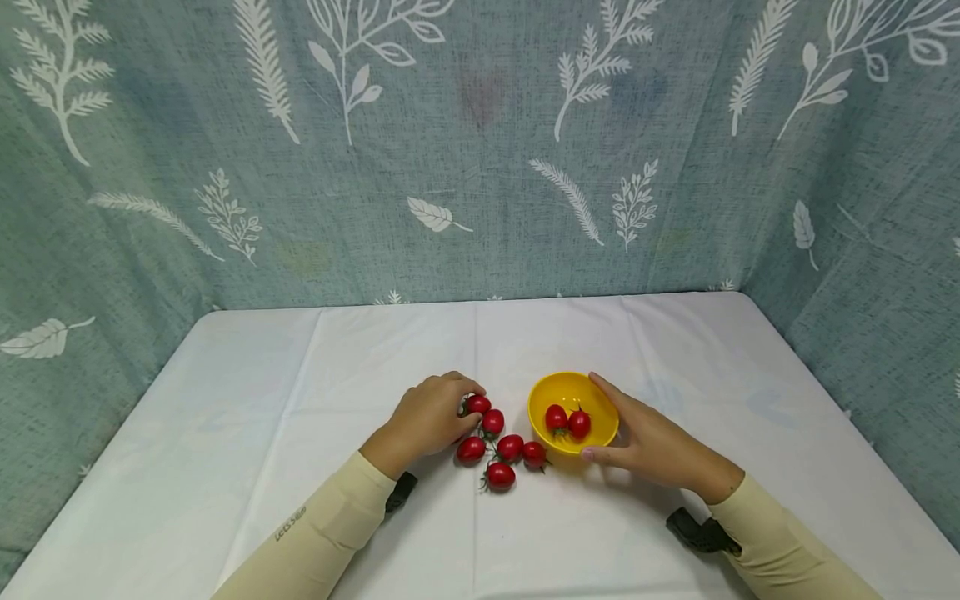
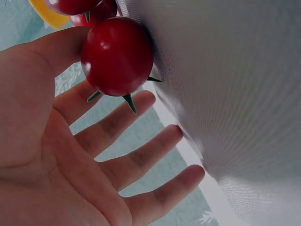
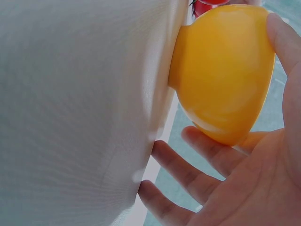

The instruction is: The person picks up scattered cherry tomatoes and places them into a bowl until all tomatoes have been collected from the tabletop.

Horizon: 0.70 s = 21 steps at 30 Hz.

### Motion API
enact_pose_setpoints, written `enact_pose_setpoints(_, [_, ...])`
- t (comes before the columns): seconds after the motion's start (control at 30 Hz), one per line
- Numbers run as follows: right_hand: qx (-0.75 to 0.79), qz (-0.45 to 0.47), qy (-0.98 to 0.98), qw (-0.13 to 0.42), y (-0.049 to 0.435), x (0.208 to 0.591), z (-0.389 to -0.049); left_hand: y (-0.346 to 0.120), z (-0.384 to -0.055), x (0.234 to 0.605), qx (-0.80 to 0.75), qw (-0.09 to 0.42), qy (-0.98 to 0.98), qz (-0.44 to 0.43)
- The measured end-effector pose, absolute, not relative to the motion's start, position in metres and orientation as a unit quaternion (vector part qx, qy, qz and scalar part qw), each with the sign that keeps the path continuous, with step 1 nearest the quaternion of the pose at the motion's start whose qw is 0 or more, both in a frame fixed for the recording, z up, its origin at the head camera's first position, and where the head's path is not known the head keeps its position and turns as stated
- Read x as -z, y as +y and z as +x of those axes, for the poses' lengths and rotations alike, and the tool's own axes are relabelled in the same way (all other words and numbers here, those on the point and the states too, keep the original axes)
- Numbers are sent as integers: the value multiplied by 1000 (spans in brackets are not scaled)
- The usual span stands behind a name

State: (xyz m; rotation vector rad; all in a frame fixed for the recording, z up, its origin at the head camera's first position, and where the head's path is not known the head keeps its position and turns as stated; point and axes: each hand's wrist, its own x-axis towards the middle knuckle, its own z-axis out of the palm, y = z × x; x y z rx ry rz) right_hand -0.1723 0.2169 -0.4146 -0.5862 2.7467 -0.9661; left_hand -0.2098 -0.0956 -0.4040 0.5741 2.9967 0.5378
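Observation:
My left hand (image 1: 431, 417) is at the far end of a loose group of red cherry tomatoes. Its thumb and index finger pinch the farthest cherry tomato (image 1: 477, 404). In the left wrist view a nearer cherry tomato (image 2: 117, 56) with green sepals covers those fingertips, while the other fingers spread out loosely. My right hand (image 1: 656, 437) holds a yellow bowl (image 3: 225, 70) from its right side, thumb on the near rim and index finger around the far side. Its remaining fingers reach down to the cloth. Inside the bowl lie two cherry tomatoes (image 1: 567, 422).
Between the hands lie more loose tomatoes, one (image 1: 534, 455) right beside the bowl and another (image 1: 498, 477) nearest me. A white cloth (image 1: 247, 375) with fold lines covers the table. Green leaf-patterned curtains (image 1: 480, 167) stand behind and at both sides.

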Motion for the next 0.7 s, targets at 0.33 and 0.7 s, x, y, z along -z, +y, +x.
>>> enact_pose_setpoints(0.33, [333,-195,918,91,217,415,-173,-95,-211,405,-169,10,967,189])
enact_pose_setpoints(0.7, [333,-197,918,89,217,414,-173,-91,-208,394,-179,-41,962,205])
